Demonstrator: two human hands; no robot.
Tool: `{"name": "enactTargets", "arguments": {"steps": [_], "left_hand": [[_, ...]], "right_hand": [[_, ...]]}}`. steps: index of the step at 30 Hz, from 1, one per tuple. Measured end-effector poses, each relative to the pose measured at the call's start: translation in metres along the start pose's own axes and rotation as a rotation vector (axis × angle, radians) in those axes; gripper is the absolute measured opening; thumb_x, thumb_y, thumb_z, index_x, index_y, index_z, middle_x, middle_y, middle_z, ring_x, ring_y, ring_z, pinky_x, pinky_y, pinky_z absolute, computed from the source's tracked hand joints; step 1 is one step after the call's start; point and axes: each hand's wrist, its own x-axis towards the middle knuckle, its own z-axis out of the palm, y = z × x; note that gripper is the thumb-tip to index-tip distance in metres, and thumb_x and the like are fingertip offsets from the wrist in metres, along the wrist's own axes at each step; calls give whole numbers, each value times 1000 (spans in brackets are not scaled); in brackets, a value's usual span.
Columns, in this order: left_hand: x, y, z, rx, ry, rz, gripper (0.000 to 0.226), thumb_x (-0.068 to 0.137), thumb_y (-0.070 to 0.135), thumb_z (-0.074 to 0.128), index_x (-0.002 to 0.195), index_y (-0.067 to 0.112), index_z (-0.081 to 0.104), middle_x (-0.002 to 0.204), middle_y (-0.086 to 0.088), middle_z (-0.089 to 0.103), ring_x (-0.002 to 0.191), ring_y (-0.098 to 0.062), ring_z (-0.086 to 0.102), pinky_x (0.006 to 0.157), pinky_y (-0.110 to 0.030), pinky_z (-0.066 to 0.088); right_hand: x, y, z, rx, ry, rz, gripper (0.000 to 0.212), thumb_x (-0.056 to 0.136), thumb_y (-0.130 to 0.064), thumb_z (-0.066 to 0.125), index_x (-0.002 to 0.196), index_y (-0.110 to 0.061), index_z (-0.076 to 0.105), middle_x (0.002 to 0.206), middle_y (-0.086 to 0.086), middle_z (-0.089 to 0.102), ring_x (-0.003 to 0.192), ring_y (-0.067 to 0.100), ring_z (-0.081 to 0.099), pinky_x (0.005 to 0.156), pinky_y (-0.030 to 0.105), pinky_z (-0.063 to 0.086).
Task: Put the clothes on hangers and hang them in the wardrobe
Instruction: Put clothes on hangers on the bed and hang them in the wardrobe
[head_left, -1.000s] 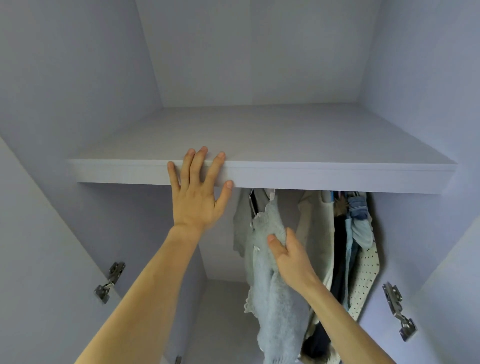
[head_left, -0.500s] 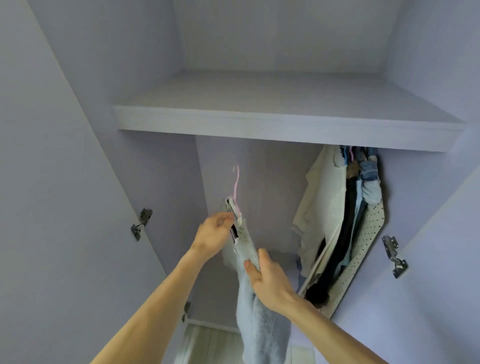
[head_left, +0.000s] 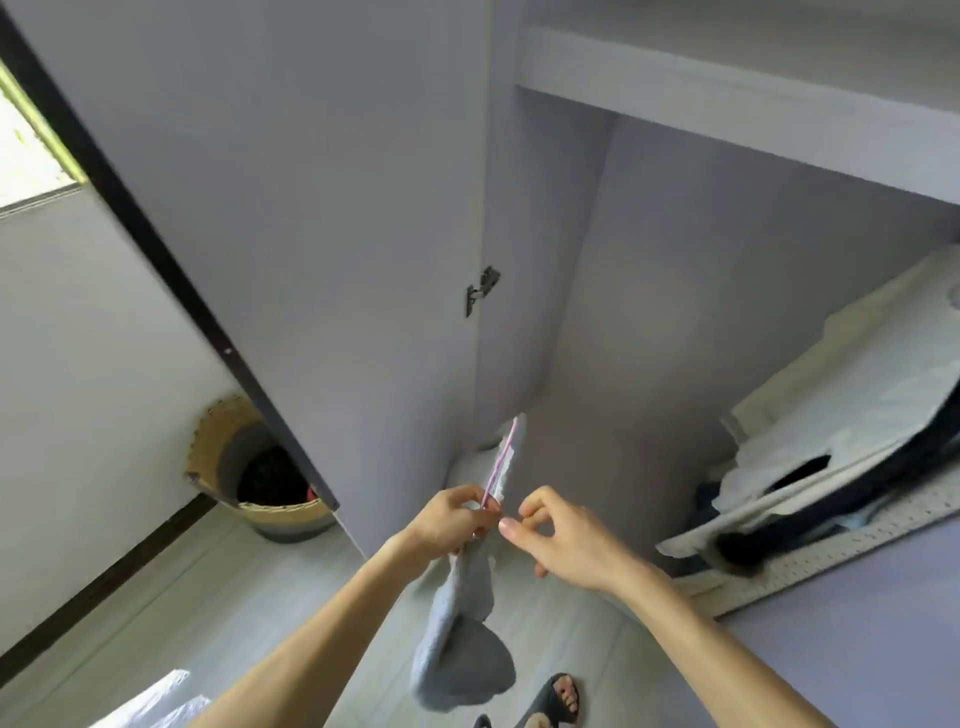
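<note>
Where it hangs in front of the open wardrobe (head_left: 675, 312), the pale blue fluffy garment (head_left: 462, 660) drops limp from the left hand (head_left: 452, 522), its lower end bunched just above the floor (head_left: 208, 597) in this view. A thin pink hanger (head_left: 501, 462) rises out of the same hand, slanting up and to the right, with a little of the blue cloth showing beside it. The left hand grips hanger and garment together, fingers curled tightly round both.

The right hand (head_left: 566, 545) is just beside it, holding nothing that can be seen. Its fingers are loosely bent and its thumb stretches toward the left hand's knuckles. Whether the thumb tip touches them cannot be told.

Behind the hands lies the wardrobe's lilac inner wall, and the edge of a shelf (head_left: 727, 104) crosses the top right. At the right, other clothes (head_left: 857, 405) already hang inside: a cream piece in front, dark ones behind it and a white dotted one lowest. The open door (head_left: 311, 208) fills the upper left, fixed by a metal hinge (head_left: 480, 291) at its inner edge.

Beyond the door's dark outer edge, a woven basket (head_left: 270, 488) stands on the floor against the white room wall, with dark cloth inside. A bright window (head_left: 26, 156) shows at the far left. At the bottom edge, a foot in a dark open-toed slipper (head_left: 558, 699) rests on the pale floor below the garment.
</note>
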Motion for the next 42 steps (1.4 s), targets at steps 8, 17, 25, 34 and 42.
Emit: {"name": "enactTargets", "arguments": {"steps": [8, 17, 25, 34, 42], "left_hand": [[-130, -133, -46, -206, 129, -211, 21, 93, 19, 64, 77, 32, 70, 62, 13, 58, 62, -7, 51, 55, -17, 38], [-297, -228, 26, -428, 554, -509, 10, 88, 36, 69, 90, 28, 75, 88, 4, 65, 80, -8, 55, 72, -20, 42], [-378, -228, 173, -807, 814, -627, 9, 84, 40, 67, 79, 36, 73, 84, 7, 68, 77, -4, 59, 75, -29, 44], [-457, -205, 280, -1000, 1318, -735, 29, 91, 55, 62, 86, 28, 73, 73, 16, 57, 66, 1, 52, 61, -12, 40], [-561, -220, 297, -787, 1853, -761, 22, 92, 54, 62, 88, 36, 75, 58, 9, 47, 53, -7, 38, 55, -23, 31]], "right_hand": [[31, -119, 101, 82, -228, -464, 21, 102, -28, 51, 93, -20, 68, 88, -4, 75, 70, 7, 69, 65, 11, 48], [-33, -172, 247, -546, -832, -1107, 56, 95, -57, 51, 63, -11, 50, 54, 2, 47, 53, 16, 40, 55, 33, 38], [-124, -171, 292, -737, -1367, -1456, 84, 81, -87, 31, 65, -9, 56, 62, 11, 57, 56, 22, 50, 56, 33, 41], [-252, -160, 320, -731, -1627, -1763, 48, 92, -65, 46, 76, -22, 58, 65, -5, 58, 64, 12, 54, 63, 32, 48], [-368, -200, 371, -227, -1623, -1587, 25, 98, -49, 52, 96, -24, 54, 69, 0, 63, 60, 20, 64, 59, 36, 52]]}}
